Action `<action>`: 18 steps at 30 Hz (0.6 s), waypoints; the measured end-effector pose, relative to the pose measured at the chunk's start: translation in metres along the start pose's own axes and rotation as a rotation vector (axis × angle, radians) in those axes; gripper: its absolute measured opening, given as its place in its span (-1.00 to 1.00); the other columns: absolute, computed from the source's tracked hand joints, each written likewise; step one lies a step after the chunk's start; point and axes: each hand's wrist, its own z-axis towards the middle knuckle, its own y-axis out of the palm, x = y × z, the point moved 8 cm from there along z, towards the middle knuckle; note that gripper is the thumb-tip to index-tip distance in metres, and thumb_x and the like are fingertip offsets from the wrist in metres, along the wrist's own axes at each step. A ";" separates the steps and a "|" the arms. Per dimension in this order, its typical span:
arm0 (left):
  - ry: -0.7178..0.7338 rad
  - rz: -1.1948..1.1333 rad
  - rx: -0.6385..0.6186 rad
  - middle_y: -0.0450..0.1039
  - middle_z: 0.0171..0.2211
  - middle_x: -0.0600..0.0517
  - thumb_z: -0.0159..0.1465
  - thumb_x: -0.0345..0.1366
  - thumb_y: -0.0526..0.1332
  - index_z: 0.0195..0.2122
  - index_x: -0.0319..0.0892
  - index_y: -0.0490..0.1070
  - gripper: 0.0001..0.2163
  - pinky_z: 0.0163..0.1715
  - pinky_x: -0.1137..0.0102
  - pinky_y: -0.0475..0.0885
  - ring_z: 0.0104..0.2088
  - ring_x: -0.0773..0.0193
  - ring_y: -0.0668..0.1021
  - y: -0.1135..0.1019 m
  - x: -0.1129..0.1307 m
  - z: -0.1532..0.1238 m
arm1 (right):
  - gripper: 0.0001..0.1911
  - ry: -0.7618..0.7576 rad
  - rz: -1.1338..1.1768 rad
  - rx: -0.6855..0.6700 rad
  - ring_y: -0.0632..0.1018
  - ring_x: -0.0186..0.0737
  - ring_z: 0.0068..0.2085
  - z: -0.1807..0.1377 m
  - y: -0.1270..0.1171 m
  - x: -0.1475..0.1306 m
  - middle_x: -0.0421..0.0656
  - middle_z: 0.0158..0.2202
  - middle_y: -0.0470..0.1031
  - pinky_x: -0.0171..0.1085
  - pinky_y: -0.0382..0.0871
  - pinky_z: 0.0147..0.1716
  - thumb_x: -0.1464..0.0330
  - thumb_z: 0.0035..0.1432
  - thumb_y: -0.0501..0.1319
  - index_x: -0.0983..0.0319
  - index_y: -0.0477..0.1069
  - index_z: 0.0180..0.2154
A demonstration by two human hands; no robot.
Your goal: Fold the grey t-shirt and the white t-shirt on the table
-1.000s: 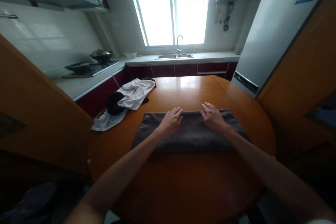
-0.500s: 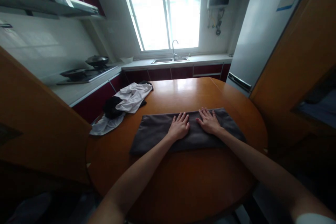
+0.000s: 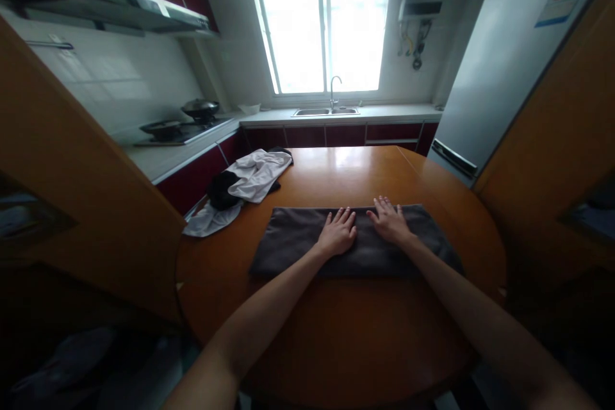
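Hands (image 3: 339,234) closer together on towel (image 3: 288,240)

Under my left hand (image 3: 339,236) and right hand (image 3: 390,223) I see a dark grey towel (image 3: 293,243), a matt cloth with a soft nap. The table (image 3: 346,333) looks like polished wood, glossy where the window glares at 12 o'clock. At 10 o'clock the white cloth (image 3: 257,173) shows smooth, thin folds. The fridge (image 3: 500,77) at 2 o'clock reads satin grey.

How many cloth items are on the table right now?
3 that I can tell: a grey towel flat under both hands, a white garment at the far left edge, and a dark one beneath it. More may be hidden in that pile.
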 end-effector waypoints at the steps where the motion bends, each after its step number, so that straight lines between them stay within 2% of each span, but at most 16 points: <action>1: -0.001 -0.009 0.000 -0.08 0.48 -0.02 0.47 -0.10 -0.12 0.45 -0.14 0.04 -0.45 0.40 -0.03 -0.06 0.47 0.10 -0.01 0.000 0.000 0.000 | -0.28 -0.013 -0.003 -0.014 -0.08 -0.05 0.48 0.000 0.006 -0.009 0.03 0.49 -0.12 0.15 -0.22 0.39 0.05 0.44 -0.23 0.32 -0.02 0.44; 4: -0.016 -0.031 0.013 -0.08 0.48 -0.03 0.49 -0.05 -0.16 0.46 -0.15 0.00 -0.43 0.41 0.01 -0.05 0.47 0.12 -0.01 -0.002 -0.005 0.002 | -0.30 -0.026 -0.009 -0.016 -0.08 -0.05 0.48 -0.002 0.016 -0.017 0.03 0.49 -0.11 0.13 -0.23 0.39 0.08 0.44 -0.18 0.32 0.01 0.43; 6: -0.039 -0.021 0.027 -0.09 0.48 -0.05 0.49 0.00 -0.18 0.46 -0.15 -0.01 -0.41 0.41 -0.01 -0.07 0.47 0.09 -0.02 -0.007 -0.020 0.000 | -0.30 -0.033 0.004 -0.004 -0.07 -0.07 0.48 -0.003 0.017 -0.016 0.02 0.49 -0.10 0.11 -0.22 0.39 0.08 0.43 -0.17 0.32 0.02 0.43; 8: -0.090 0.009 0.024 -0.09 0.48 -0.06 0.49 0.04 -0.19 0.46 -0.13 0.00 -0.40 0.39 -0.08 -0.10 0.47 0.03 -0.03 -0.014 -0.049 -0.008 | -0.30 -0.036 0.018 0.007 -0.06 -0.07 0.48 -0.003 0.015 -0.013 0.01 0.49 -0.09 0.11 -0.21 0.39 0.08 0.43 -0.18 0.32 0.03 0.43; 11: -0.231 0.077 0.027 -0.07 0.47 -0.11 0.50 0.04 -0.21 0.46 -0.14 0.02 -0.40 0.37 -0.15 -0.11 0.47 -0.03 -0.03 -0.028 -0.113 -0.029 | -0.30 -0.035 0.025 0.003 -0.05 -0.07 0.48 -0.003 0.014 -0.011 0.01 0.49 -0.09 0.11 -0.19 0.39 0.07 0.43 -0.17 0.32 0.04 0.42; 14: -0.359 0.102 0.043 -0.02 0.46 -0.13 0.50 0.02 -0.23 0.45 -0.15 0.05 -0.41 0.37 -0.12 -0.08 0.47 -0.02 -0.01 -0.041 -0.169 -0.053 | -0.30 -0.034 0.031 0.001 -0.05 -0.07 0.48 -0.002 0.015 -0.013 0.02 0.49 -0.09 0.11 -0.20 0.39 0.07 0.43 -0.16 0.32 0.04 0.42; 16: -0.418 0.090 0.040 -0.04 0.47 -0.08 0.49 0.04 -0.25 0.45 -0.08 0.04 -0.41 0.35 -0.20 -0.08 0.47 -0.04 -0.03 -0.045 -0.192 -0.062 | -0.30 -0.032 0.043 0.001 -0.05 -0.06 0.48 -0.002 0.015 -0.014 0.02 0.49 -0.09 0.11 -0.21 0.39 0.07 0.43 -0.15 0.32 0.04 0.42; 18: -0.455 0.071 0.024 -0.08 0.48 -0.04 0.48 0.06 -0.26 0.46 -0.03 0.02 -0.41 0.33 -0.26 -0.06 0.47 -0.09 -0.04 -0.045 -0.202 -0.066 | -0.30 -0.039 0.061 -0.001 -0.04 -0.06 0.47 0.000 0.015 -0.013 0.02 0.49 -0.08 0.11 -0.20 0.39 0.07 0.43 -0.15 0.32 0.03 0.43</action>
